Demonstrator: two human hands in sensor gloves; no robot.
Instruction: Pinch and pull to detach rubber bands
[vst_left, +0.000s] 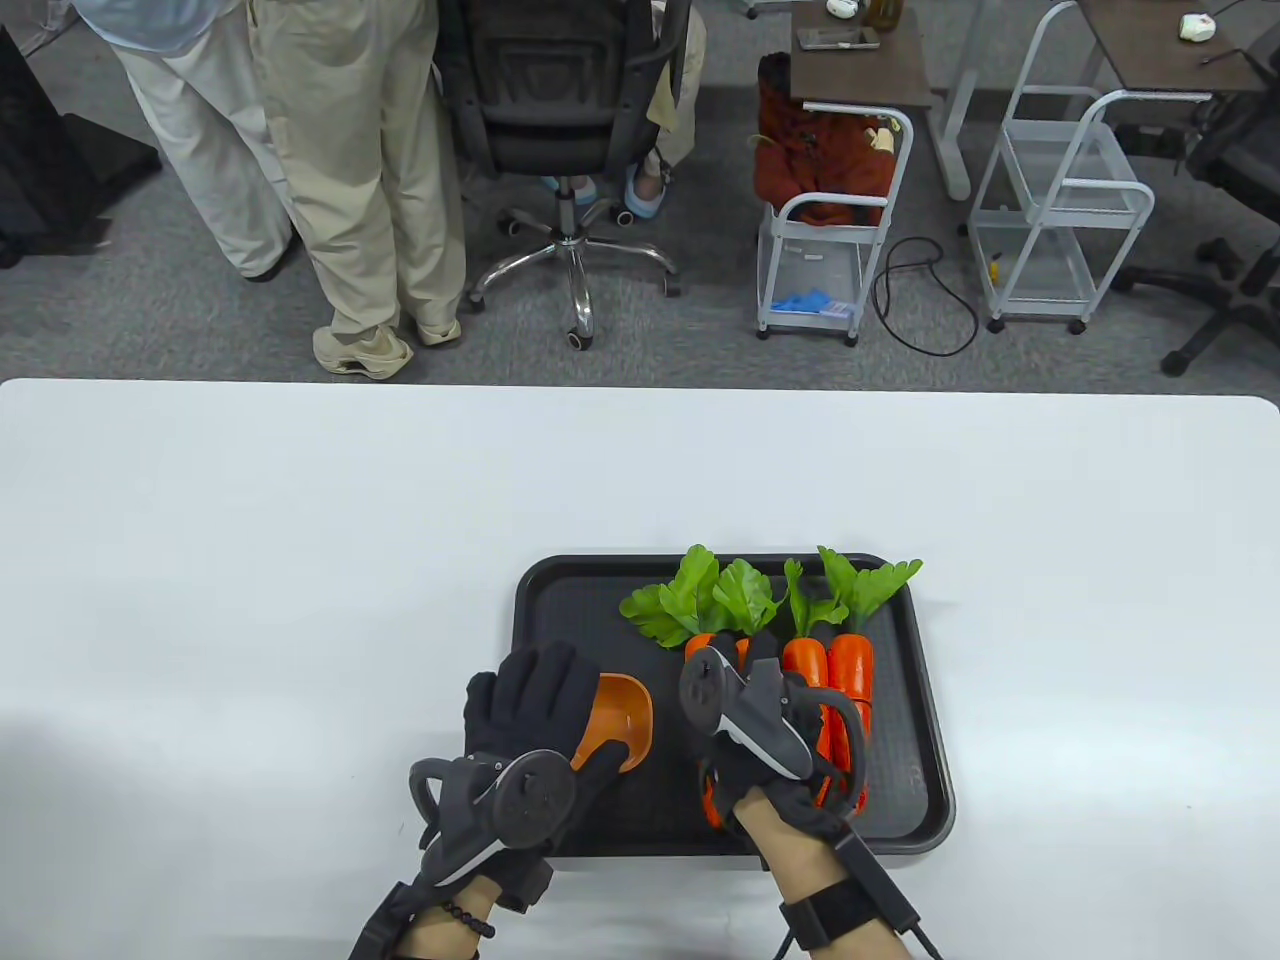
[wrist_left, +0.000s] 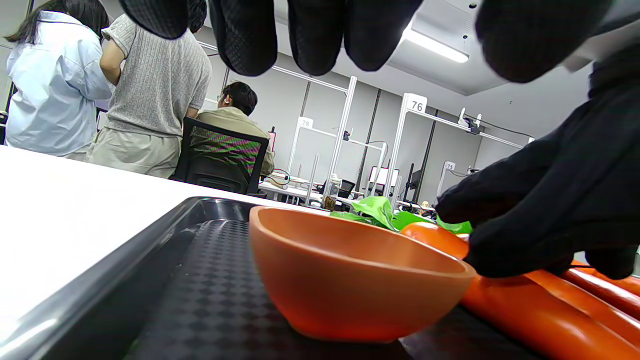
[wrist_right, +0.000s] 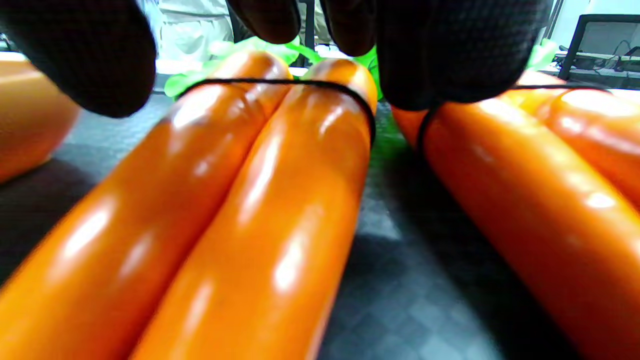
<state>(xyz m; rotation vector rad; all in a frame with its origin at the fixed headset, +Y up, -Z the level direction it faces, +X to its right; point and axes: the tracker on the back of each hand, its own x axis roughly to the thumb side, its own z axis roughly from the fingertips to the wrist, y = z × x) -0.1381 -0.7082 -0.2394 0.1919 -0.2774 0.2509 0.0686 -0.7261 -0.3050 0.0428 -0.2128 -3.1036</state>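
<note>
Rubber bands intact | right hand spread over carrots, left hand spread by bowl | we risk dragging bundle off tray

Orange carrots with green leaves, black rubber bands, orange bowl, black chequered tray.

A thin black rubber band loops around the left pair of glossy orange carrots near their leafy ends. A second black band circles the right pair, lying alongside on the tray.
</note>
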